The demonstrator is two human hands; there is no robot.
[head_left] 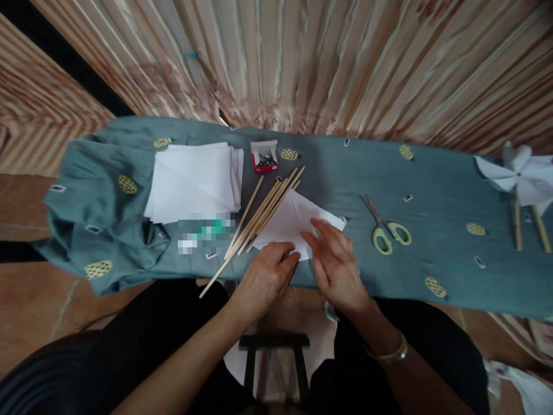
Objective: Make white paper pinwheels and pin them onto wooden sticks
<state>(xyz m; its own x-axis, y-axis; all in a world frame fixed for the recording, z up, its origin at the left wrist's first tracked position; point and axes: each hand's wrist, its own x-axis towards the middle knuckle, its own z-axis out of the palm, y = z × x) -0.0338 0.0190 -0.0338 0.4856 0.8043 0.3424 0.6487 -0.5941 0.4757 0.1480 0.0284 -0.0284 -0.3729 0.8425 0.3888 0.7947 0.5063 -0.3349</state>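
A white sheet of paper point(280, 222) lies in front of me near the table's front edge, with crease lines across it. My left hand point(265, 276) is at its near edge, fingers curled and thumb close to the forefinger, pinching the paper there. Over the sheet's right part is my right hand point(337, 265), its fingers apart and the fingertips touching the paper. Several thin wooden sticks point(259, 216) lie slantwise along the sheet's left side, partly against it. To the right of my right hand rest scissors with green handles point(382, 230), blades slightly apart.
A stack of white paper point(194, 181) lies at the left. Behind the sticks stands a small open red box point(265, 157) of metal pins. White paper pinwheels point(516, 173) on sticks lie at the far right. A blurred green-and-white item point(209, 230) is below the stack. A pleated curtain point(302, 69) hangs behind the table.
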